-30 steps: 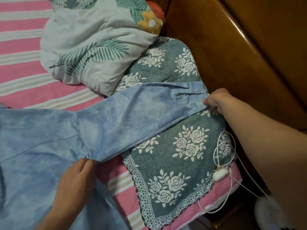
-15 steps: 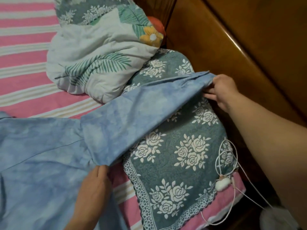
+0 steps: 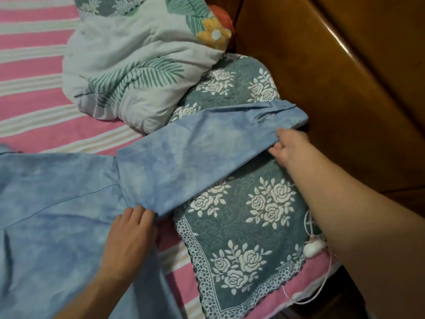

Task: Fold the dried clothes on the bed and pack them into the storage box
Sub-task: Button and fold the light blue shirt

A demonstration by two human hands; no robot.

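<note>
On the left, the pale blue mottled shirt lies spread over the pink-and-cream striped bedsheet, its body running off the left and lower edges of the view. Over that cloth comes the left hand, flat, fingers straight and close together, the tips pressing down where the sleeve meets the shirt's body; it presses rather than grasps.

From there the sleeve stretches up and to the right, laid slantwise across a teal quilted pillow patterned with white roses and edged with a lacy border. Behind the sleeve, further up the bed, sits a bunched white duvet printed with green fern leaves and a yellow flower, resting partly on the pillow's far end. A bit of something orange-red shows behind the duvet; what it is cannot be told.

Further right, the right hand holds the sleeve near its cuff, the thumb lying over the lower edge of the cloth and the fingers tucked beneath it, so the fabric is pinched between them. The cuff end reaches just to the brown wooden headboard. Below the right forearm, a thin white cable with a small white plug lies looped at the pillow's edge.
</note>
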